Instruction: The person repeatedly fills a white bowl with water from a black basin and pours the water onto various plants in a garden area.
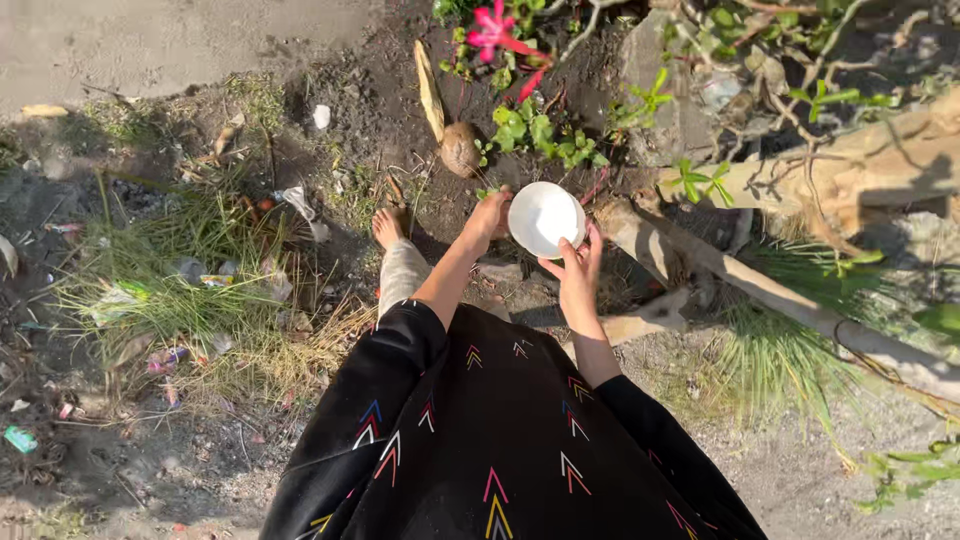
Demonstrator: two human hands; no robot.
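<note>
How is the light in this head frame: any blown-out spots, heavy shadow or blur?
Head view: hard sun from the right. The white bowl, gripped by both the left hand and right hand, is nearly blown out; the log glares; the ground at left lies in shade; the pink flower is sharp; no evident motion blur.

both hands (535,250) hold white bowl (545,217) over soil (380,110)

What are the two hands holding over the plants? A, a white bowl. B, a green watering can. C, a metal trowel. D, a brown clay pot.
A: the left hand and right hand grip a round white bowl by its edges, above the green plants and the pink flower.
</note>
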